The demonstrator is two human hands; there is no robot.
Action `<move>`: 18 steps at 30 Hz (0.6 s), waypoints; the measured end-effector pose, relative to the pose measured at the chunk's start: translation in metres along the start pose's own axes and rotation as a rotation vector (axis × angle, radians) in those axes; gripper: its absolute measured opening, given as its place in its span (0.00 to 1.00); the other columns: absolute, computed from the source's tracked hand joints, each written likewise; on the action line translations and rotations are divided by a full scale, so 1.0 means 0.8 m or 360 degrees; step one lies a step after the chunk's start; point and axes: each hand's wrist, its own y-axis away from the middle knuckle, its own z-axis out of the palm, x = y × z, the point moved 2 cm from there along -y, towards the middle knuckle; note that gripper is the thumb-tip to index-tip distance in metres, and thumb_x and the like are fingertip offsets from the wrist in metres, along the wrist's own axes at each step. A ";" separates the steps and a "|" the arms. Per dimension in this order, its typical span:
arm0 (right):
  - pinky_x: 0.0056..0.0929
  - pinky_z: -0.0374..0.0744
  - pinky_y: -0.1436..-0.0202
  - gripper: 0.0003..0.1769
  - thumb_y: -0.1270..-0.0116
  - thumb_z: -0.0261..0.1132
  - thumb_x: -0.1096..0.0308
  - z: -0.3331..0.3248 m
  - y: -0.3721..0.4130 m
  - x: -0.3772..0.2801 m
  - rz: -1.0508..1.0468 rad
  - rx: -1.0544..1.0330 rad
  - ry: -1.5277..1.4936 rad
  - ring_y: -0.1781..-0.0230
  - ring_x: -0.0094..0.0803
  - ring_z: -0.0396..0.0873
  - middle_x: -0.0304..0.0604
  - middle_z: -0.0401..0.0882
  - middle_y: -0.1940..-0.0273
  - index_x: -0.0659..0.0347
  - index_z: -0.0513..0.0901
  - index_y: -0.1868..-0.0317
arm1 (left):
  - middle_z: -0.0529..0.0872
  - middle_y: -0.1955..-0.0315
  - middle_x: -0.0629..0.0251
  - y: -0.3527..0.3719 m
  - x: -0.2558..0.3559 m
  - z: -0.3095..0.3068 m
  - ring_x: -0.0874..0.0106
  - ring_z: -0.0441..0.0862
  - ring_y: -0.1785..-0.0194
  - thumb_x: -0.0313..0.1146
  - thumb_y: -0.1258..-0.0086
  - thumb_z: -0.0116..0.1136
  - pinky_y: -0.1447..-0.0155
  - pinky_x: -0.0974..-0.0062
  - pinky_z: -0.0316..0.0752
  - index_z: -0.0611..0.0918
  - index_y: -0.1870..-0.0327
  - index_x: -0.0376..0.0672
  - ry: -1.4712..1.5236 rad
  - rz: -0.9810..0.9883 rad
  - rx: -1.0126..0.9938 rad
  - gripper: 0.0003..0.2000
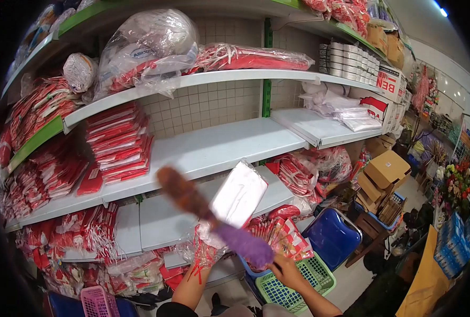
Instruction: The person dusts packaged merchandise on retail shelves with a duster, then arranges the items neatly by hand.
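Gripping a blurred purple-and-brown duster in the right hand

The packet had glossy clear plastic; the blurred duster looked matt; the shelf seemed smooth painted metal, the basket plastic.

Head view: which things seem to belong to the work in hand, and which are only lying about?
Likely in the work:
long brown-and-purple duster, blurred, in the right hand
flat white packet in clear plastic, held up

Seemingly just lying about:
green rectangular plastic basket
pink plastic basket
dark blue padded chair
brown cardboard box
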 end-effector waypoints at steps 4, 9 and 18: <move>0.36 0.75 0.62 0.11 0.41 0.63 0.73 -0.002 0.000 0.010 0.0098 -0.0086 0.0065 0.65 0.50 0.77 0.54 0.78 0.63 0.68 0.77 0.58 | 0.67 0.40 0.48 0.003 0.004 0.002 0.47 0.68 0.40 0.57 0.33 0.44 0.38 0.56 0.68 0.61 0.33 0.42 -0.0032 0.0013 0.0014 0.34; 0.33 0.72 0.68 0.05 0.40 0.62 0.73 -0.005 -0.030 0.027 0.0460 0.0222 0.0089 0.72 0.46 0.75 0.51 0.77 0.71 0.66 0.76 0.66 | 0.66 0.39 0.47 0.006 0.019 0.008 0.46 0.67 0.39 0.58 0.34 0.44 0.38 0.55 0.68 0.60 0.32 0.41 -0.0064 0.0021 0.0011 0.35; 0.39 0.75 0.58 0.12 0.38 0.61 0.70 0.007 -0.108 0.034 0.0146 0.0007 0.0057 0.61 0.57 0.77 0.60 0.78 0.62 0.68 0.77 0.57 | 0.65 0.37 0.45 0.004 0.086 0.048 0.43 0.65 0.38 0.59 0.35 0.45 0.38 0.53 0.68 0.59 0.31 0.41 -0.0068 -0.0076 -0.0169 0.37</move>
